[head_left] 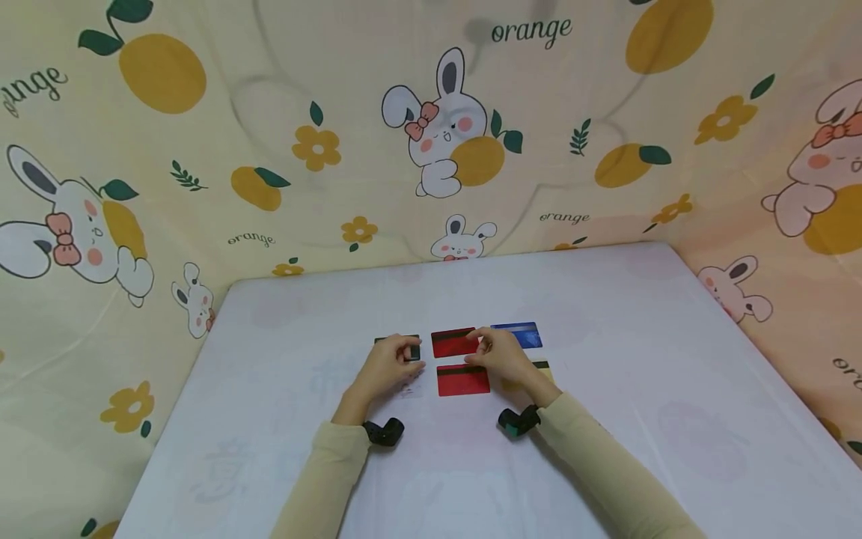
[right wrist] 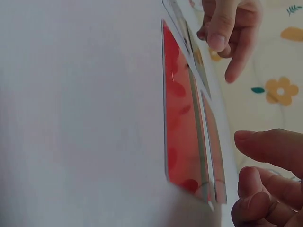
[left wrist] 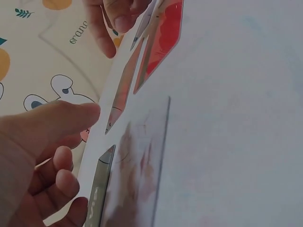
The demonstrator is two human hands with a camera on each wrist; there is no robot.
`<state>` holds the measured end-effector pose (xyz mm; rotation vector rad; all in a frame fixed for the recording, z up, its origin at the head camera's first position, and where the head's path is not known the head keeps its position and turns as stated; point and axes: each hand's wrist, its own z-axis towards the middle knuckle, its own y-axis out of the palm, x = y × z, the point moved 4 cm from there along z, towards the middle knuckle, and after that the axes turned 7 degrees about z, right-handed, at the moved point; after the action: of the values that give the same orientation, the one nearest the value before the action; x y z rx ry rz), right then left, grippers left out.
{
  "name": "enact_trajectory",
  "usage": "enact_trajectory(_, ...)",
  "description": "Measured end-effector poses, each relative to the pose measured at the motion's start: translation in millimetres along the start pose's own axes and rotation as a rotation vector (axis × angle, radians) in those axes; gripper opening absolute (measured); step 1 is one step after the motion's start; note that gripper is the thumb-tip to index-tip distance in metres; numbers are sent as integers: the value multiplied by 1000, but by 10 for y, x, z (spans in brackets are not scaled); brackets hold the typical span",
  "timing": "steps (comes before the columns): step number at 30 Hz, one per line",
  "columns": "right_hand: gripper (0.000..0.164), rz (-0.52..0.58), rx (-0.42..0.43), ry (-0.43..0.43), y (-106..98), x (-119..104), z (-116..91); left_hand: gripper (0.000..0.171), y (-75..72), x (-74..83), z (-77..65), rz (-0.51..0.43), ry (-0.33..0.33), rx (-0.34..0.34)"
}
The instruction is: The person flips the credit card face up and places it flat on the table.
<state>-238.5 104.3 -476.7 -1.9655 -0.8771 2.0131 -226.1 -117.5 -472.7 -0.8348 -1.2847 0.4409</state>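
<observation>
Six cards lie flat in two rows on the table. My left hand (head_left: pixel 390 365) hovers over the dark green card (head_left: pixel 415 350) at the back left, covering part of it; its fingers are loosely bent around nothing. In front of that card is a pale, glossy card (left wrist: pixel 137 179), faint in the head view. My right hand (head_left: pixel 503 355) is above the right part of the group, thumb and forefinger apart and holding nothing. Its fingertips overlap the upper red card (head_left: pixel 450 344) and lower red card (head_left: pixel 461 381). A blue card (head_left: pixel 528 334) and a mostly hidden yellow card (head_left: pixel 544 369) lie beside it.
A white cloth covers the table (head_left: pixel 269 464), whose back edge meets a wall sheet (head_left: pixel 377 90) printed with rabbits and oranges. Black wrist cameras are strapped on, the left (head_left: pixel 384 432) and the right (head_left: pixel 518 421).
</observation>
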Motion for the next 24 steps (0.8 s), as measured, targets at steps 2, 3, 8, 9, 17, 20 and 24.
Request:
enact_trajectory(2,39,2,-7,4,-23,33,20,38,5,7,26,13,4,4)
enact_trajectory(3,40,4,-11,9,-36,49,31,39,9,7,41,28,5,6)
enact_trajectory(8,48,6,-45,43,-92,133,101,43,33,21,114,91,30,17)
enact_trajectory(9,49,8,-54,53,-105,140,111,44,39,24,129,100,30,15)
enact_trajectory(17,56,-31,-107,45,-179,131,177,50,96,55,234,129,-34,-42)
enact_trajectory(20,59,-42,-119,69,-179,153,200,52,118,58,254,151,-49,-55)
enact_trajectory(24,60,-49,-130,101,-178,182,220,51,146,54,267,156,-57,-57)
